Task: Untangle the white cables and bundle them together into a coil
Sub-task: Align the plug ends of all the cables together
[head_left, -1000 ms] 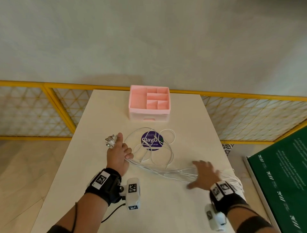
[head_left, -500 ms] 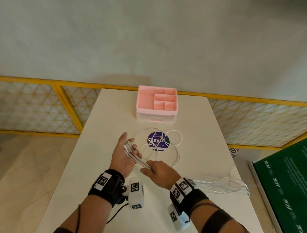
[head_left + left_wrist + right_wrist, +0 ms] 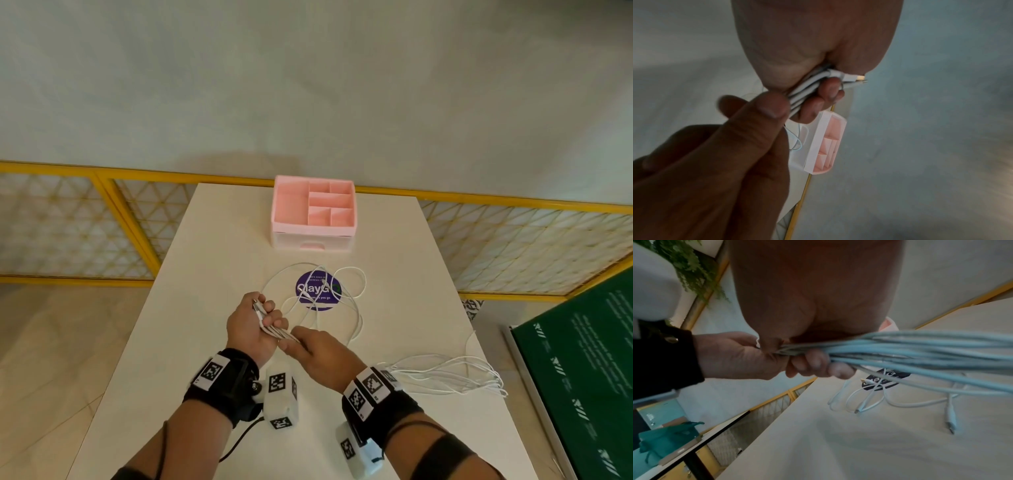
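Note:
Several white cables (image 3: 346, 298) lie looped on the white table (image 3: 212, 246) over a purple round sticker (image 3: 318, 290). My left hand (image 3: 255, 323) grips a bunch of strands with the plug ends (image 3: 854, 78) sticking out past its fingers. My right hand (image 3: 317, 353) pinches the same bunch (image 3: 900, 345) right beside the left hand. Behind the right wrist the strands trail to long loops (image 3: 455, 375) near the table's right edge. Loose plug ends (image 3: 950, 426) rest on the table under the right hand.
A pink compartment organizer (image 3: 313, 212) with a drawer stands at the far end of the table. A yellow-framed mesh railing (image 3: 85, 226) runs behind and beside the table. A green board (image 3: 582, 370) lies to the right, below table level.
My right hand left the loops at the right and came over to the left hand, taking hold of the bunch. The left hand closed round the strands and drew back a little.

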Motion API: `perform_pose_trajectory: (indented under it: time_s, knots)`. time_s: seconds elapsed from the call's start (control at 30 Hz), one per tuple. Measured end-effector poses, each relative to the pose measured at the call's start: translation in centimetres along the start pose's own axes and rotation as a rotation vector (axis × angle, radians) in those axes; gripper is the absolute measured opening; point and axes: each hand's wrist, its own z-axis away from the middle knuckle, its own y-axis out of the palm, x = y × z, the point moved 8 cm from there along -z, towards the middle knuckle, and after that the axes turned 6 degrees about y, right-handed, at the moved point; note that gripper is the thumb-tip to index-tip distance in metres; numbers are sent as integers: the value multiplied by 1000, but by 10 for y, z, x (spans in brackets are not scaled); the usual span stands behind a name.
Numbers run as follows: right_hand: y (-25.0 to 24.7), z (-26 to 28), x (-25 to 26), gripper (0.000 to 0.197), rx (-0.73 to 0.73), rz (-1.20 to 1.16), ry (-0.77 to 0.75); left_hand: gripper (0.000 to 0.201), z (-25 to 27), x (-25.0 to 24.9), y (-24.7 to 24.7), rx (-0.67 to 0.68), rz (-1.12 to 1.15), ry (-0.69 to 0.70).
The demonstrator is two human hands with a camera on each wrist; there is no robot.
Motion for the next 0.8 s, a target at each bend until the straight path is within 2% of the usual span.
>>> perform_pose_trajectory:
  time_s: [0.07, 0.17, 0.2, 0.27, 0.33, 0.4, 0.53, 0.6, 0.7, 0.8]
  knots:
    - [1, 0, 1, 54, -4, 12, -3, 30, 1, 2, 3, 39, 7, -4]
    - [-2, -2, -1, 50, -56, -35, 23, 64, 6, -1, 11, 161, -44, -3]
    - [-4, -3, -3, 49, -74, -67, 33, 68, 9, 1, 13, 193, -80, -1]
    - [-6, -6, -5, 46, -89, -116, 51, 55, 17, 8, 14, 236, -147, 4]
    - [-6, -8, -5, 40, -70, -146, 57, 29, 22, 16, 11, 252, -210, 46]
    - [-1, -8, -3, 36, -35, -125, 39, 13, 22, 19, 8, 217, -245, 83]
    - [15, -4, -8, 38, 18, -41, -10, 25, 15, 16, -1, 31, -265, 113]
    - [18, 0, -22, 40, 27, -5, 14, 24, 13, 13, -6, -31, -284, 139]
    - [14, 8, -55, 47, 65, 199, 102, 21, 11, 8, -12, -71, -307, 157]
    - [-1, 24, -105, 46, 59, 408, 243, 28, 7, 5, -14, -77, -301, 151]
